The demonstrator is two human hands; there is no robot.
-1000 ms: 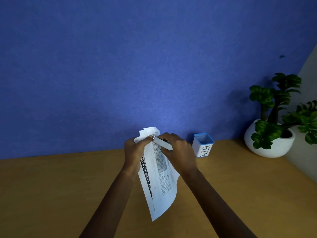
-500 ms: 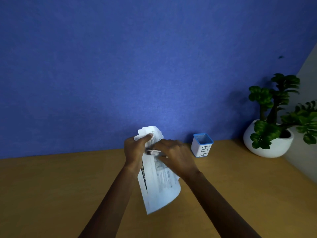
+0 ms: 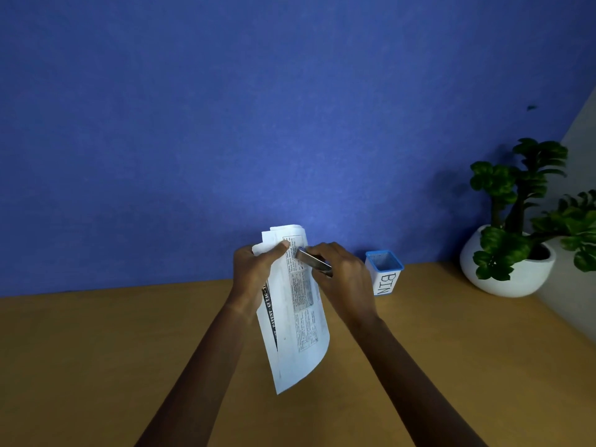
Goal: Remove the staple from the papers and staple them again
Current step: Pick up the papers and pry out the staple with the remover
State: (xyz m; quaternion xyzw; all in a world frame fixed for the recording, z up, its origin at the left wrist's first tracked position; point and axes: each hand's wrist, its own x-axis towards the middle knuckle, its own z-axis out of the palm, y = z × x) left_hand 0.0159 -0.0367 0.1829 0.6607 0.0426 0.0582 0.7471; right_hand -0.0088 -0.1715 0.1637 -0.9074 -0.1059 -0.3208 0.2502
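Note:
A bundle of white printed papers (image 3: 296, 321) hangs above the wooden desk, its top end folded over. My left hand (image 3: 254, 274) grips the papers near the top left, thumb pressed on the front sheet. My right hand (image 3: 342, 279) holds a small silver stapler (image 3: 312, 262), whose front end touches the papers just right of my left thumb. The staple itself is too small to make out.
A small white cup with a blue rim marked BIN (image 3: 384, 277) stands on the desk (image 3: 96, 350) right of my right hand. A white pot with a green plant (image 3: 516, 253) sits at the far right. A blue wall (image 3: 258, 124) rises behind the desk.
My right hand dipped with the stapler half a second ago and has come back up to the papers' top. The papers swung slightly; my left hand kept its grip.

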